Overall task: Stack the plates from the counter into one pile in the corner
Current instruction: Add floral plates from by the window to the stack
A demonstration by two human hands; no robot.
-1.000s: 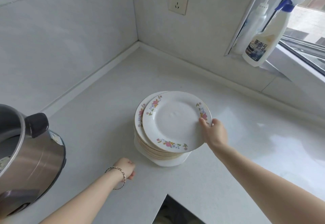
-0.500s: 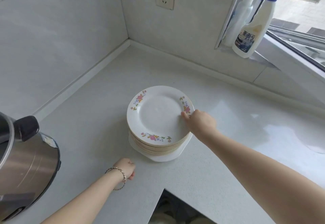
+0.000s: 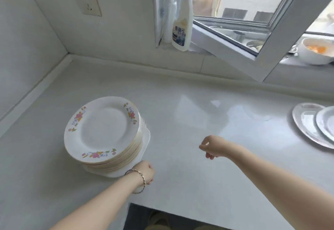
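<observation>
A pile of white plates with flower-patterned rims (image 3: pixel 103 130) stands on the white counter (image 3: pixel 180 114) at the left, resting on a larger white square dish. My left hand (image 3: pixel 144 173), with a bracelet at the wrist, is curled into a loose fist on the counter just in front of the pile's right side, holding nothing. My right hand (image 3: pixel 212 146) hovers over the counter to the right of the pile, empty, fingers loosely bent. Two more plates (image 3: pixel 310 123) lie overlapping at the right edge of the view.
A wall socket (image 3: pixel 87 2) is above the corner. Two spray and pump bottles (image 3: pixel 180 25) stand on the window ledge. An open window frame (image 3: pixel 262 49) juts over the counter's back. A white bowl (image 3: pixel 318 51) sits at the far right. The counter's front edge has a cut-out.
My right hand has let go of the top plate, which now lies square on the pile, and has drawn back to the right. The view has swung right, losing the steel pot.
</observation>
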